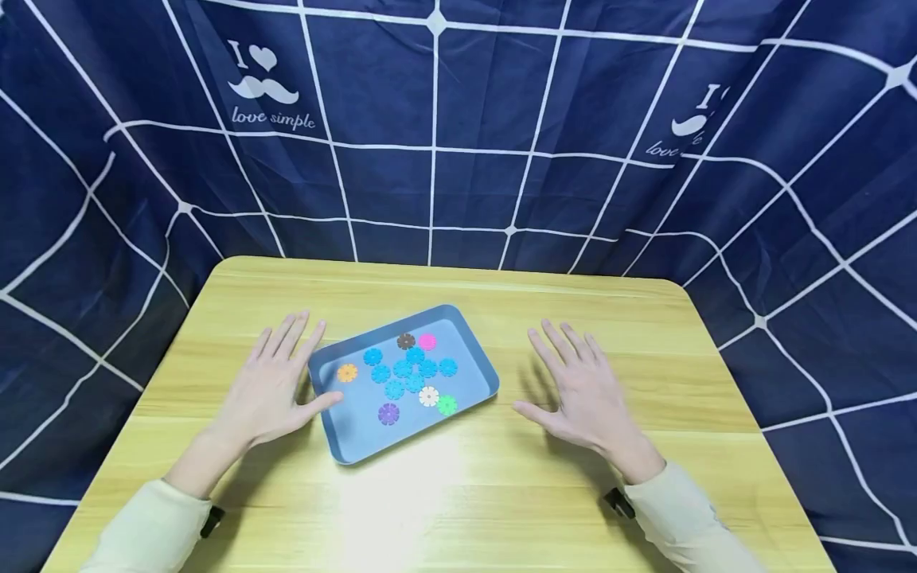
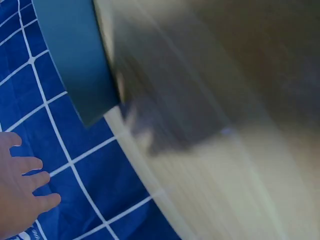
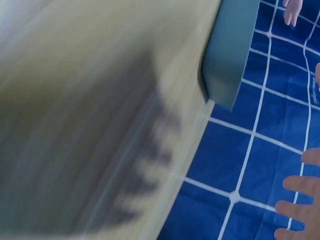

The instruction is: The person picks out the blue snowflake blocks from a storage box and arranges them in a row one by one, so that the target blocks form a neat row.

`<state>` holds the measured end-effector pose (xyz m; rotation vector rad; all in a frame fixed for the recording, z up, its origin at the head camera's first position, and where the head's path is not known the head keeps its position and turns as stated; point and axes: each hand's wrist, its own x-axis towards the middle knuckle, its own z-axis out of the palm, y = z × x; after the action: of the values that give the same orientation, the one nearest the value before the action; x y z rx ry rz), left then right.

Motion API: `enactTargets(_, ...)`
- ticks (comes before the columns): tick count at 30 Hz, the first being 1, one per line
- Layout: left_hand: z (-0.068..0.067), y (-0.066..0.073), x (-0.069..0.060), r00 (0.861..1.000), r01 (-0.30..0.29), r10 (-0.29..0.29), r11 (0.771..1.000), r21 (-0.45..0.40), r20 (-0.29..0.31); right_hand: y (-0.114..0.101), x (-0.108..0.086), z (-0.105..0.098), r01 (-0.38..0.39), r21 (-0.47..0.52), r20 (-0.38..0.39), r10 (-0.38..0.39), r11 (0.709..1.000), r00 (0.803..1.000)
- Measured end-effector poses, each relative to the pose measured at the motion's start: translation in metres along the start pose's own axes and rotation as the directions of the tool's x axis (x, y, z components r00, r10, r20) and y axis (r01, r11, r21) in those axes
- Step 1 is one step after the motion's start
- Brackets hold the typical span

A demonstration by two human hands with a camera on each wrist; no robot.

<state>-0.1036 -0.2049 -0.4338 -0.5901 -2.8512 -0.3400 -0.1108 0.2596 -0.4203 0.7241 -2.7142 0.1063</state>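
Note:
A shallow blue-grey tray (image 1: 344, 446) lies tilted on the table, holding flat notched plastic discs. Several blue discs (image 1: 403, 368) cluster in its middle. Around them are single discs: orange (image 1: 347, 372), brown (image 1: 406, 341), pink (image 1: 427, 341), white (image 1: 428, 396), green (image 1: 447, 405) and purple (image 1: 388, 414). My left hand (image 1: 268, 394) is spread at the tray's left side, its thumb overlapping the rim; whether it touches cannot be told. To the right of the tray, apart from it, my right hand (image 1: 583, 390) has its fingers extended and holds nothing.
The wooden table (image 1: 544, 501) has its far edge against a dark blue curtain (image 1: 480, 191) with white grid lines, which also hangs at both sides. Each wrist carries a black strap (image 1: 212, 521). Both hands cast shadows on the tabletop.

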Motion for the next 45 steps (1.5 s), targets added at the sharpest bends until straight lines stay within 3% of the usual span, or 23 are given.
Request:
enactTargets(8,0.008,-0.015,-0.004,0.996,0.084,-0.081,0.980,-0.179,0.022,-0.016,0.017,0.012,0.037,0.109,0.066,-0.044,0.993,0.997)
enactTargets(13,0.012,-0.023,-0.009,0.986,0.166,-0.157,0.940,-0.298,0.052,-0.022,0.029,0.022,0.050,0.194,0.115,-0.073,0.980,0.991)
enactTargets(18,0.018,-0.030,-0.013,0.976,0.215,-0.208,0.892,-0.397,0.061,-0.027,0.042,0.032,0.087,0.246,0.106,-0.116,0.965,0.988)
enactTargets(21,0.022,-0.033,-0.013,0.973,0.224,-0.225,0.850,-0.476,0.057,-0.030,0.050,0.036,0.108,0.260,0.104,-0.140,0.959,0.985)
enactTargets(25,0.024,-0.035,-0.012,0.963,0.258,-0.256,0.775,-0.577,0.086,-0.033,0.061,0.042,0.127,0.266,0.119,-0.163,0.955,0.979)
enactTargets(31,0.028,-0.038,-0.009,0.935,0.347,-0.309,0.693,-0.632,0.174,-0.036,0.077,0.050,0.151,0.251,0.175,-0.199,0.956,0.964)
enactTargets(38,0.032,-0.039,-0.005,0.904,0.419,-0.339,0.574,-0.704,0.261,-0.044,0.089,0.054,0.193,0.234,0.246,-0.250,0.953,0.936)
enactTargets(42,0.033,-0.038,-0.002,0.895,0.437,-0.339,0.532,-0.725,0.291,-0.047,0.094,0.057,0.216,0.202,0.277,-0.268,0.955,0.923)
enactTargets(45,0.033,-0.037,-0.001,0.891,0.446,-0.337,0.518,-0.730,0.305,-0.049,0.096,0.061,0.235,0.184,0.289,-0.282,0.954,0.915)
